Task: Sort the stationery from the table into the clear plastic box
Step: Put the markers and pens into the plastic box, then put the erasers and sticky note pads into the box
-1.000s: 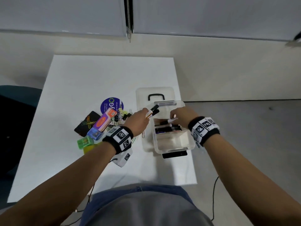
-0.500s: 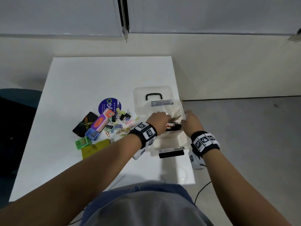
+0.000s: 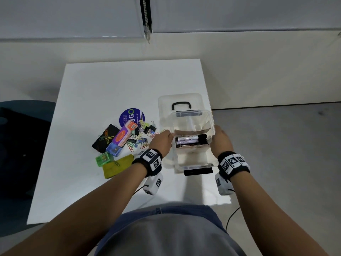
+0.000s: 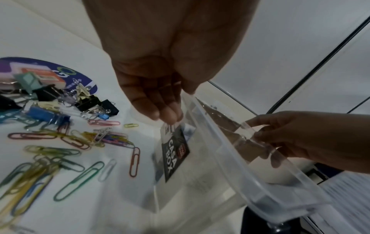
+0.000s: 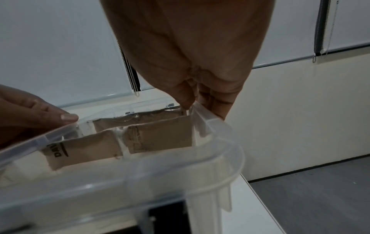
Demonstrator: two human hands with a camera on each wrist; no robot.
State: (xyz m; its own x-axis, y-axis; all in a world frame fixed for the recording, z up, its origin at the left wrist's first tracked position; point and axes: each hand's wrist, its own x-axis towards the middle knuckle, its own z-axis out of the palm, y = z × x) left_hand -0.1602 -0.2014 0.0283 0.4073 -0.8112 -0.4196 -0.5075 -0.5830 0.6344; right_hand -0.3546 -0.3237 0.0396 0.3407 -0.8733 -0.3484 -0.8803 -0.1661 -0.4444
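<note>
The clear plastic box [image 3: 195, 165] stands open near the table's right edge, with black markers [image 3: 190, 140] lying across it between brown card dividers [image 5: 160, 134]. My left hand [image 3: 167, 137] holds the box's left wall, fingers down its outside [image 4: 166, 114] and thumb on the rim [image 5: 68, 117]. My right hand [image 3: 217, 137] pinches the right rim [image 5: 200, 104]. To the left of the box lie coloured paper clips [image 3: 140, 143], binder clips [image 3: 150, 128], a purple and orange packet [image 3: 122, 135], a blue sharpener [image 3: 113, 149], a green one [image 3: 104, 158] and a yellow pad [image 3: 118, 166].
The box's lid [image 3: 180, 102] with a black handle lies flat just behind it. A round purple sticker [image 3: 132, 115] and a black pad [image 3: 106, 138] sit among the pile. The white table [image 3: 110, 85] ends close to the box's right side; grey floor lies beyond.
My left hand carried markers into the box and let them go. Both hands have since moved out to the box's side walls and taken hold of them.
</note>
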